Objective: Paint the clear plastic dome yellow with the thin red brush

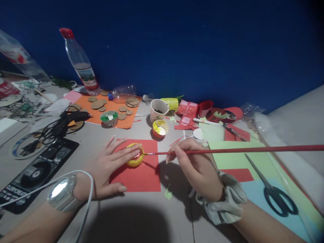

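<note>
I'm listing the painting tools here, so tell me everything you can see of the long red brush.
The brush is long and slim. Its plain red handle, possibly painted wood, runs out past the picture's right edge. A short silvery collar leads to a small yellowish tip. It lies nearly level, pinched by the right hand, its tip at the edge of the yellow-rimmed round piece under the left hand's fingers.

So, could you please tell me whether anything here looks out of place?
Two things: at the back, a clear bottle lies on its side, unlike the red-capped bottle standing nearby; and a white cable loops across the left wrist, where it might snag.
</note>
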### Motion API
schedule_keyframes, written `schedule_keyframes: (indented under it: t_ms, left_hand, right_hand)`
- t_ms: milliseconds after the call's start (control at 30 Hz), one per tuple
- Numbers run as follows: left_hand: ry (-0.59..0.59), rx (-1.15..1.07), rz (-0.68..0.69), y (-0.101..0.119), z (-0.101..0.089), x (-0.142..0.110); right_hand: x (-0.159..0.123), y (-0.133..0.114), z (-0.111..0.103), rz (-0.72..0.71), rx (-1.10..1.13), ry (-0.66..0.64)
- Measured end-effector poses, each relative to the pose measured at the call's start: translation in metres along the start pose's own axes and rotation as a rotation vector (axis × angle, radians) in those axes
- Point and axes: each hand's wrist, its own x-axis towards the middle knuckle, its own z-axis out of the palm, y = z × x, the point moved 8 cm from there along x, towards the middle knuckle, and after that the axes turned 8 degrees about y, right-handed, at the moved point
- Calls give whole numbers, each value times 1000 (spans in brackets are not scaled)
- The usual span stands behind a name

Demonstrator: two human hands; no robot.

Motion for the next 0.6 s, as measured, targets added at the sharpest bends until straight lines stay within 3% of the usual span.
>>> schedule_keyframes:
  t_ms: [433, 600]
  left_hand:
    - [-24, -25, -7, -1, 1, 0]
    - [-23, -19, -10, -2, 1, 0]
  right_hand:
    - [0, -2, 1, -25, -1, -23]
    - [1, -1, -3, -20, -17, 22]
